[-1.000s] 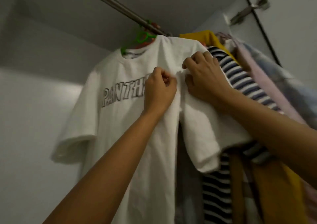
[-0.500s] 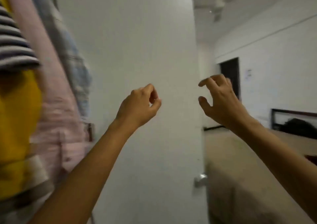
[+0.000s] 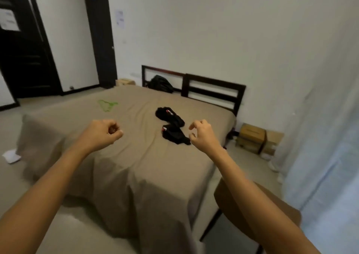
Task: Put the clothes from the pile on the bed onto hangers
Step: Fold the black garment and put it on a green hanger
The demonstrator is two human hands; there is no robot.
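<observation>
Far left I see a dark door point(image 3: 23, 49) and a white scrap point(image 3: 11, 155) on the floor by the bed point(image 3: 136, 176). A green hanger point(image 3: 106, 105) lies on the bed's brown sheet. The left hand point(image 3: 101, 134) hovers with its fingers balled tight, empty. I can't read the wall notice point(image 3: 120, 19). The black clothes point(image 3: 172, 126) lie mid-bed. The right hand point(image 3: 202, 135) hovers with its fingers loosely bent and apart, empty. I can't see inside the cardboard boxes point(image 3: 252, 137).
</observation>
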